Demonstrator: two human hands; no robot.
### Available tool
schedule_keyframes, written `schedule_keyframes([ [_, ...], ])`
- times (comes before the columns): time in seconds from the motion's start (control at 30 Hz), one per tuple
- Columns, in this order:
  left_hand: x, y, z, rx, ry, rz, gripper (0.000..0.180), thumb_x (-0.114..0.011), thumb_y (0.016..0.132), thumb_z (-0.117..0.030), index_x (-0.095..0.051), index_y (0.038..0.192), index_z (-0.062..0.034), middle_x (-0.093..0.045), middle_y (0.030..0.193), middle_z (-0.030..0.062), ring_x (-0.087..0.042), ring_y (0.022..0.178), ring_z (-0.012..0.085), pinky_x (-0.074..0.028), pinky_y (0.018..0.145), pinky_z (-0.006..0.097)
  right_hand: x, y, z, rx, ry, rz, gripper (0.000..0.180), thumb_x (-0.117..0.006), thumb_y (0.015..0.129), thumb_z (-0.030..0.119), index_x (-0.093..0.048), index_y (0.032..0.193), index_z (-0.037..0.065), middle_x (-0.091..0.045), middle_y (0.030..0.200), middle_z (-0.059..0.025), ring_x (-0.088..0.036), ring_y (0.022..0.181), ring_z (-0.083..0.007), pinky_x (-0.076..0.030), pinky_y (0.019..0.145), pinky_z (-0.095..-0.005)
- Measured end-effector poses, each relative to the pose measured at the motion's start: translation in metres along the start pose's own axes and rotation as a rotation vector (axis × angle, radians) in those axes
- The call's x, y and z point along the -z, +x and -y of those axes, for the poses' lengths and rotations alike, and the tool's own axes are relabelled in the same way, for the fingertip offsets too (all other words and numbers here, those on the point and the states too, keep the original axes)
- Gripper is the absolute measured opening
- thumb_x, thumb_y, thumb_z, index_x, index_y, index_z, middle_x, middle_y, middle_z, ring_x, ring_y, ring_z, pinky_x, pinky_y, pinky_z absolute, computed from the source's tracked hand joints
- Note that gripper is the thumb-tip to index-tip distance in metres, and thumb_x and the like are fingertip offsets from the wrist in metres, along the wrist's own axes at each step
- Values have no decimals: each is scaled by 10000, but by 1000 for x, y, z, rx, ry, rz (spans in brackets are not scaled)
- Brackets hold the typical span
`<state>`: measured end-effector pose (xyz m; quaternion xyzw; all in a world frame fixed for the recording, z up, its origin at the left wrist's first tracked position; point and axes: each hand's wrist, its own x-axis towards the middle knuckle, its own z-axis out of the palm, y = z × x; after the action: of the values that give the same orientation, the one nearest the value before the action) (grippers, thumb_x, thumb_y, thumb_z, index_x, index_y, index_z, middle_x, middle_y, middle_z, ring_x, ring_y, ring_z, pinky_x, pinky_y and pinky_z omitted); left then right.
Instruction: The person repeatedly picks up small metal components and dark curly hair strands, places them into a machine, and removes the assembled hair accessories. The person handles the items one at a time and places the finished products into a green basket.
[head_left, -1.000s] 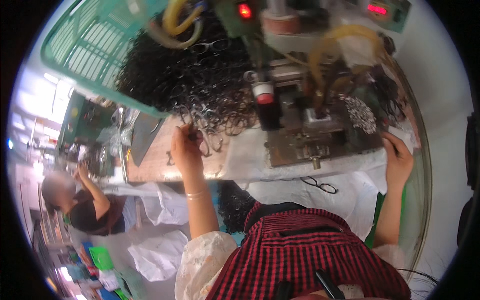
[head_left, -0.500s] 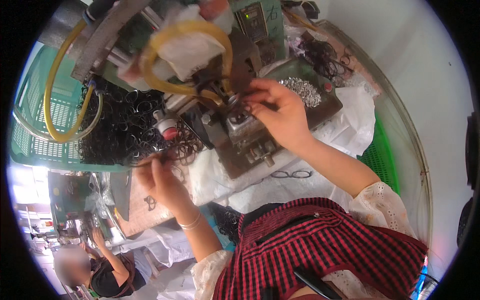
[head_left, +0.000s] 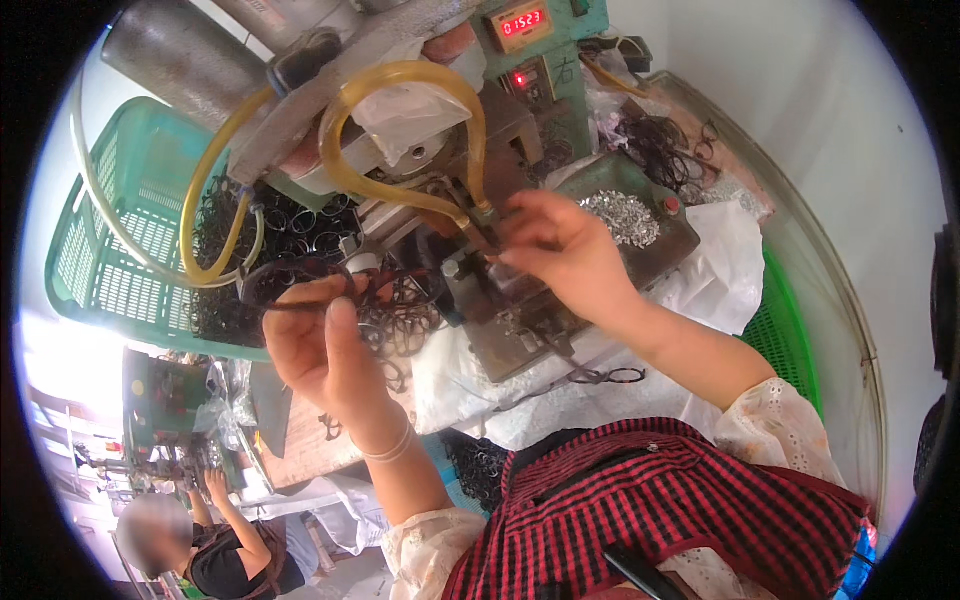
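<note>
My left hand (head_left: 335, 355) is closed on a dark eyeglass frame (head_left: 268, 285), raised beside the basket with its thumb pointing up. The fingers of my right hand (head_left: 570, 250) are curled together close to the working point of a green bench press (head_left: 515, 140); what they pinch, if anything, is too small and blurred to make out. Two yellow hoses (head_left: 335, 130) loop in front of the press head. A metal tray (head_left: 665, 235) just beyond my right hand holds a heap of small shiny metal parts (head_left: 622, 218). Another dark eyeglass frame (head_left: 605, 377) lies on white plastic below the press.
A green basket (head_left: 120, 250) full of dark frames stands at the left. More frames (head_left: 405, 325) lie loose beside the press. A tangle of dark frames (head_left: 655, 150) sits at the far right, and a bright green basket (head_left: 785, 335) below. At lower left a co-worker (head_left: 235, 555) works.
The press's red displays are now lit and in view. The view has shifted, so things sit lower and more to the right. My right hand has drawn slightly back from the press's working point.
</note>
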<state>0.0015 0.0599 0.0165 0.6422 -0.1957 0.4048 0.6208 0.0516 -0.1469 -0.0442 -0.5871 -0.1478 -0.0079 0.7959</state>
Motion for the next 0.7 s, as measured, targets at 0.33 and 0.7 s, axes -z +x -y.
schedule_keyframes([
  [0.33, -45, -34, -25, 216, 240, 228, 112, -627, 852, 96, -544, 908, 47, -661, 996, 162, -645, 827, 144, -567, 736, 266, 117, -5, -20, 197, -1488, -278, 212, -721, 717, 75, -678, 925, 67, -614, 1165, -151, -529, 1148, -358, -444, 964, -425],
  [0.7, -69, -26, 8, 40, 427, 166, 97, -690, 841, 16, -646, 927, 21, -665, 857, 30, -573, 689, 58, -485, 624, 189, 131, 28, -44, 107, -1210, -338, 183, -713, 796, 170, -688, 939, 57, -672, 980, -141, -620, 963, -329, -494, 822, -399],
])
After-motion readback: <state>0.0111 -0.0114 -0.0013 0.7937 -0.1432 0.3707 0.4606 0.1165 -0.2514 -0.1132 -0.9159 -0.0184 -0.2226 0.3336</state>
